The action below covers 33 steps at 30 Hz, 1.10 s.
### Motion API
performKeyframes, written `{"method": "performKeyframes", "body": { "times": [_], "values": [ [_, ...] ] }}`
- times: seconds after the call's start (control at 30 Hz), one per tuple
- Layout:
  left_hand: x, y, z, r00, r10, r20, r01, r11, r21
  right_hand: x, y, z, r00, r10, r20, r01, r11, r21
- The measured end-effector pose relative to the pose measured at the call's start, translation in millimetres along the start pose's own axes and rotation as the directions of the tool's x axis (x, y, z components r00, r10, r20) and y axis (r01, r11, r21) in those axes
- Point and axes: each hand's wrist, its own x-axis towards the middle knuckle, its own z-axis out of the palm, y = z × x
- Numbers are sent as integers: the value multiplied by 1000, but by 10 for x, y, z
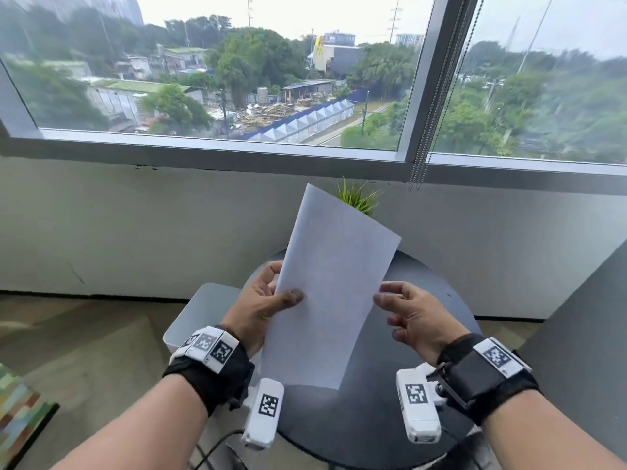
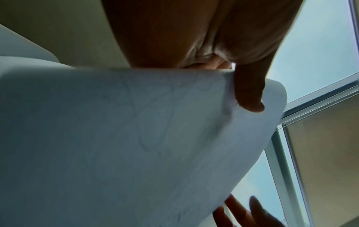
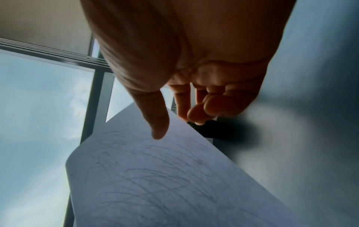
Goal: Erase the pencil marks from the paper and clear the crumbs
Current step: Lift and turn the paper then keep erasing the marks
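One sheet of paper is held up off the round dark counter, tilted with its far edge raised toward the window. Faint pencil marks cross its surface in the right wrist view. Left hand grips the sheet's left edge, thumb on top and fingers behind. Right hand sits at the right edge with fingers loosely curled; whether it actually pinches the sheet cannot be determined. A green plant stands behind the paper. A white bin sits left of the counter.
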Motion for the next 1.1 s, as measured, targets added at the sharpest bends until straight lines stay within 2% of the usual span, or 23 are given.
{"method": "performKeyframes", "body": {
  "times": [0.07, 0.2, 0.33, 0.47, 0.53, 0.63, 0.67, 0.7, 0.73, 0.77, 0.87, 0.9, 1.03, 1.1],
  "values": [
    [13, 37, 34, 999, 29, 22, -29, 999, -13, -3, -71, -20, 999, -50, -11, 50, 999, 10],
    [36, 105, 79, 997, 75, 35, -75, 997, 10, -77, -190, -53, 978, -192, 78, 189, 981, 48],
    [60, 194, 11, 990, 133, -41, -126, 982, 139, -136, -346, -121, 906, -422, -25, 414, 898, -149],
    [126, 214, -63, 947, 261, -187, -208, 942, 264, -218, -427, -196, 831, -555, -32, 515, 790, -334],
    [152, 202, -73, 922, 318, -220, -236, 913, 332, -281, -452, -191, 765, -644, 12, 555, 650, -520],
    [148, 150, -86, 898, 378, -225, -265, 874, 408, -389, -462, -148, 589, -802, 102, 582, 333, -742],
    [146, 117, -102, 891, 386, -238, -260, 866, 427, -401, -444, -141, 549, -827, 124, 585, 273, -764],
    [146, 66, -136, 889, 383, -251, -244, 860, 448, -386, -397, -150, 539, -832, 129, 580, 256, -773],
    [142, -3, -168, 895, 366, -255, -217, 856, 468, -355, -337, -165, 561, -819, 118, 566, 276, -776],
    [130, -83, -192, 910, 329, -254, -171, 853, 493, -314, -262, -188, 605, -790, 99, 543, 317, -778],
    [43, -304, -210, 957, 178, -227, -22, 829, 559, -258, -39, -234, 792, -605, 81, 389, 397, -831],
    [31, -325, -212, 960, 169, -222, -12, 819, 573, -259, -1, -243, 816, -575, 66, 361, 415, -835],
    [108, -233, -238, 946, 234, -224, -76, 832, 549, -219, -13, -274, 786, -618, 14, 415, 511, -752],
    [152, -241, -257, 953, 207, -221, -21, 775, 632, -179, -31, -271, 831, -556, 21, 373, 527, -764]
  ]
}}
